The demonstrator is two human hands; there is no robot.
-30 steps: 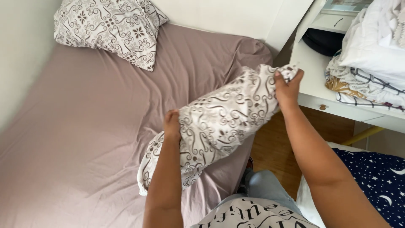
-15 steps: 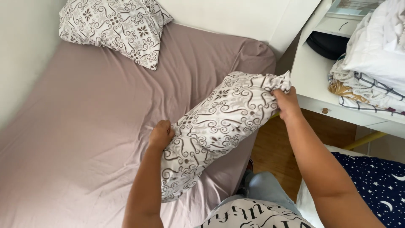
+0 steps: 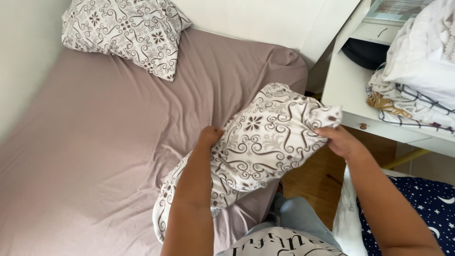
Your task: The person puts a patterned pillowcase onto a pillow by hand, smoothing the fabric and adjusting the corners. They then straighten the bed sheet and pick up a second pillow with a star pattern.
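Pillow [image 3: 265, 142] in patterned case held above near edge of bed [image 3: 95, 156], over the mauve fitted sheet. Long axis diagonal: low end near-left, resting by the mattress edge; high end far-right, toward the white desk [image 3: 350, 95].

Right hand [image 3: 343, 142] closed on the high far-right corner, fingers pinching bunched case fabric. Left hand [image 3: 208, 136] pressed against the pillow's left flank, fingers tucked behind fabric; cannot tell whether gripping or just pushing.

Pillow sits between both hands, both in contact. 2nd matching pillow [image 3: 125, 33] lies at far-left of bed, well apart. Folded linen pile [image 3: 417, 80] on desk.
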